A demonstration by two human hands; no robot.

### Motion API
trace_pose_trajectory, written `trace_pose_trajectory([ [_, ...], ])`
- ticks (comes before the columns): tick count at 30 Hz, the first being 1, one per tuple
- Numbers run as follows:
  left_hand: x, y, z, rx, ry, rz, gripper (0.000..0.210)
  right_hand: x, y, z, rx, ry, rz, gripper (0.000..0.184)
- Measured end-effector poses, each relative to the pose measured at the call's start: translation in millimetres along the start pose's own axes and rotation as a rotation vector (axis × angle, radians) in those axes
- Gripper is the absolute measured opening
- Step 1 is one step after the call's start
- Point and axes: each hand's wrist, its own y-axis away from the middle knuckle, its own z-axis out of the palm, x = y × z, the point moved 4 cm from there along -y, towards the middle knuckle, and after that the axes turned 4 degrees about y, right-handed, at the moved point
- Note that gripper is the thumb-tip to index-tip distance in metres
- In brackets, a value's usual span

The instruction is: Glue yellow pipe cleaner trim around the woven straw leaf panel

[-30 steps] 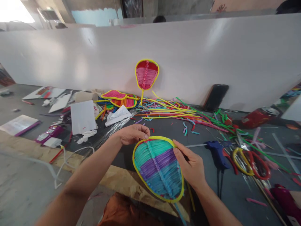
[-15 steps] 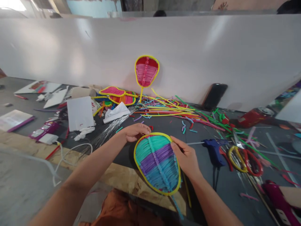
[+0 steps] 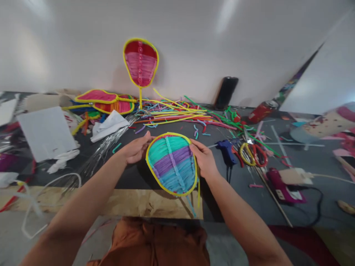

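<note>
A rounded pipe-cleaner petal [image 3: 172,162] with a yellow rim has teal, purple and blue bands and a pale blue ridge down its middle. A blue stem trails from its lower end. My right hand [image 3: 204,158] pinches the upper right rim, thumb on the front and fingers behind. My left hand [image 3: 135,148] is at the upper left rim with fingers stretched out. Part of that hand is behind the petal, so I cannot tell how firmly it touches.
Beyond the hands lie loose pipe cleaners [image 3: 177,114] and a finished pink petal [image 3: 141,62] standing upright. To the right are a blue glue gun [image 3: 227,152], scissors [image 3: 253,153], a phone [image 3: 226,93] and a can [image 3: 262,111]. Papers [image 3: 47,133] and thin wires [image 3: 102,147] are leftward.
The view has turned right and down. My left hand has slid from the top of the rim to its left side, its fingers straightening. My right hand keeps its hold.
</note>
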Motion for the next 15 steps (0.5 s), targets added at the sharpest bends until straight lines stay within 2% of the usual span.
trace_pose_trajectory([
  [5, -5.3, 3.4, 0.5, -0.094, 0.031, -0.02, 0.057, -7.2, -5.5, -4.8, 0.043, -0.162, -0.029, 0.04],
  [9, -9.9, 5.1, 5.4, -0.162, 0.043, -0.041, 0.058, -10.8, -8.5, -9.9, 0.082, -0.207, -0.039, 0.041],
  [15, -14.8, 6.1, 4.5, -0.161, 0.062, -0.032, 0.052, -7.1, -8.2, -11.3, 0.096, -0.197, 0.011, 0.042],
])
